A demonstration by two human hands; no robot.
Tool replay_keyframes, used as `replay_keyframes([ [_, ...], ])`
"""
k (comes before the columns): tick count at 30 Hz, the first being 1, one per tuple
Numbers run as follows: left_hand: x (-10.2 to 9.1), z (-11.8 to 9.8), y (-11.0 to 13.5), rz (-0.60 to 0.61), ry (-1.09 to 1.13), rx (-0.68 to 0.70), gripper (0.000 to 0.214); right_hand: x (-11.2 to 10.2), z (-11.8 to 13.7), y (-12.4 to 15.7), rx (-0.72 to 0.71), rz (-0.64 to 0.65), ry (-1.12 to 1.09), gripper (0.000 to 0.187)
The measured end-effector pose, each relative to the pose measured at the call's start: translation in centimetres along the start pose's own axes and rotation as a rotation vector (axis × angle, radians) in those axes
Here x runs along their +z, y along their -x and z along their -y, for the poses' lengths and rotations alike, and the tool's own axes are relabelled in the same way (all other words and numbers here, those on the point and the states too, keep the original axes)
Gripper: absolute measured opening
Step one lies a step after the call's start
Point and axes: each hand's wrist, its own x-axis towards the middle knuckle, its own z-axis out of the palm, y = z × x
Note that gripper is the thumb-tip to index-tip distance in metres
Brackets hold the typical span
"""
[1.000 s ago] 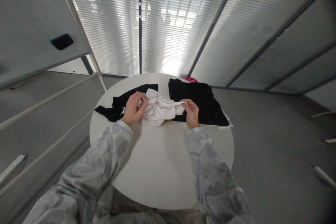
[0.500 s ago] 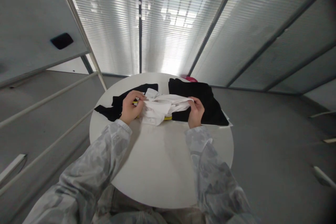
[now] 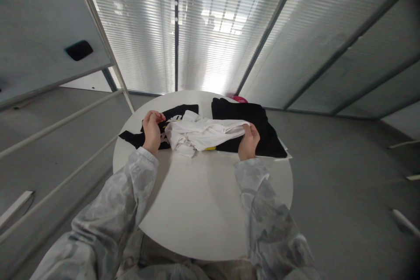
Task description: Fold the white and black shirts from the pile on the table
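Observation:
A crumpled white garment [image 3: 200, 133] lies across the middle of the dark clothes; its exact kind cannot be made out. My right hand [image 3: 250, 140] pinches its right end and holds it stretched a little. To the left, my left hand [image 3: 152, 131] is off the garment, its fingers loosely bent with nothing in them. Under and beside that hand is a black garment with white and yellow print [image 3: 180, 111]. On the right, near my right hand, lies folded black cloth [image 3: 262, 127]. A yellow strip [image 3: 210, 148] peeks out below the white garment.
The clothes lie on a round white table [image 3: 203, 210]. Something pink [image 3: 239, 99] shows at its far edge. A white metal frame [image 3: 65, 120] stands to the left, and a wall of blinds and panels [image 3: 210, 30] rises behind.
My left hand has let go of the white garment and moved left, so its left end has dropped. My right hand has shifted slightly right, still gripping the other end.

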Motion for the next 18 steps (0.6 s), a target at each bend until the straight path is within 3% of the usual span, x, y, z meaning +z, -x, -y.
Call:
replay_keyframes([
  [2,0.7,-1.2,1.4,0.115,-0.105,0.158,0.018,0.0,0.1,0.2,-0.022,0.057,0.036,0.034],
  [4,1.3,-2.0,2.7,0.323,-0.256,0.271,0.028,0.1,0.4,0.5,-0.016,0.111,0.033,0.037],
  [6,1.6,-2.0,3.5,0.488,-0.411,0.301,0.052,0.1,0.9,0.8,0.003,0.184,0.013,0.038],
  [8,1.8,-1.4,3.8,0.564,-0.518,0.290,0.049,0.0,1.5,0.9,0.007,0.286,0.005,0.039],
  [11,1.7,-0.2,3.4,0.549,-0.565,0.282,0.019,-0.6,2.3,0.8,-0.036,0.537,0.091,0.047],
  [14,1.5,0.2,3.0,0.452,-0.513,0.232,0.017,-1.2,2.1,0.5,-0.181,0.762,0.356,0.062],
  [18,1.2,-0.1,3.1,0.349,-0.522,0.143,0.018,-1.0,0.7,0.5,-0.400,0.746,0.690,0.056],
])
